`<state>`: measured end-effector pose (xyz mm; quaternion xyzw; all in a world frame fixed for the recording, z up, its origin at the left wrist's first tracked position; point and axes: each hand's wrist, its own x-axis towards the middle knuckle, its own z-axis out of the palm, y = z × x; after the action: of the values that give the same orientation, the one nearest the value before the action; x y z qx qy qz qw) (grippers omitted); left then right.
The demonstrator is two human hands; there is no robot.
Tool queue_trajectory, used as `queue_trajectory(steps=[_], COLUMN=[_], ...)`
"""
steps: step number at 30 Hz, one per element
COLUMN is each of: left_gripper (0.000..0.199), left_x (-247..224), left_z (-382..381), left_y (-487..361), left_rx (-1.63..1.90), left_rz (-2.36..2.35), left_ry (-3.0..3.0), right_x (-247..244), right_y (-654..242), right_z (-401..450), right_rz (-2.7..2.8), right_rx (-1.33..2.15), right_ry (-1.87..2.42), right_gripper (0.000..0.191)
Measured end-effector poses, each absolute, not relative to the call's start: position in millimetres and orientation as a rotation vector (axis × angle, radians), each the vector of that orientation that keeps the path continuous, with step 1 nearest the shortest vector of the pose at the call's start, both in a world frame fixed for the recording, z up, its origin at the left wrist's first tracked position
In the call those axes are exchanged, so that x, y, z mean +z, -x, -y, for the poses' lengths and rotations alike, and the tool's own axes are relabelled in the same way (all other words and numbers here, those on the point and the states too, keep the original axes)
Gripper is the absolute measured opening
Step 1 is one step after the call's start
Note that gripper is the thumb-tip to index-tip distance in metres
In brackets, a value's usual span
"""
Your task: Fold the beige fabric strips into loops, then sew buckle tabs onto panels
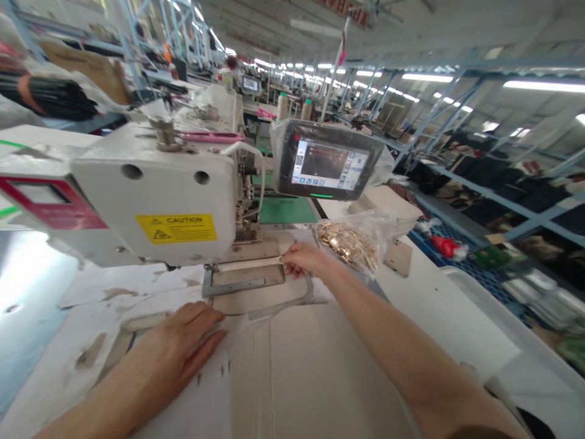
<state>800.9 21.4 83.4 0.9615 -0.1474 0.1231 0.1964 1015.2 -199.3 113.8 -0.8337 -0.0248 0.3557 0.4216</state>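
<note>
My right hand (305,260) is closed, its fingertips pinching the right end of a narrow beige strip (249,263). That strip runs along the far side of a rectangular metal clamp frame (247,285), beside the needle area of a white sewing machine (159,189). My left hand (180,338) lies palm down with fingers stretched out, left of and nearer than the frame, and appears to hold nothing. Just right of its fingers, a large beige panel (320,366) lies across the work surface. Beige material also shows under and around the frame.
A plastic bag of gold-coloured metal parts (350,244) lies right of my right hand, with a beige phone-like object (398,257) beyond it. A control screen (326,161) stands behind. Pink-handled tool (210,137) rests on the machine. A blue crate (461,274) stands at the right.
</note>
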Motion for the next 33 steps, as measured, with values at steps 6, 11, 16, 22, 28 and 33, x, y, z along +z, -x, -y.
queue_trajectory(steps=[6, 11, 16, 22, 28, 33], left_gripper=[0.031, 0.024, 0.016, 0.022, 0.027, 0.021], left_x=[94.1, 101.6, 110.2, 119.9, 94.1, 89.0], left_z=[49.6, 88.0, 95.4, 101.6, 88.8, 76.8], left_y=[-805.9, -833.1, -842.8, -834.5, -830.5, -813.0], left_rx=[0.17, -0.082, -0.123, -0.306, -0.081, 0.002], left_rz=[0.542, 0.434, 0.448, 0.467, 0.622, 0.557], left_ry=[-2.598, -2.771, -2.78, -2.714, -2.595, -2.208], right_x=[109.2, 118.1, 146.9, 194.0, 215.5, 165.2], right_y=[-1015.3, -1005.0, -983.7, -904.6, -837.0, -837.7], right_z=[198.8, 203.7, 250.2, 420.5, 541.2, 464.4], right_rz=[0.123, 0.192, 0.183, -0.23, -1.085, -0.05], right_rx=[0.863, 0.751, 0.377, -0.074, -0.479, -0.091], right_ry=[2.142, 2.247, 2.37, 2.492, 3.076, 2.554], right_gripper=[0.024, 0.024, 0.014, 0.022, 0.072, 0.078])
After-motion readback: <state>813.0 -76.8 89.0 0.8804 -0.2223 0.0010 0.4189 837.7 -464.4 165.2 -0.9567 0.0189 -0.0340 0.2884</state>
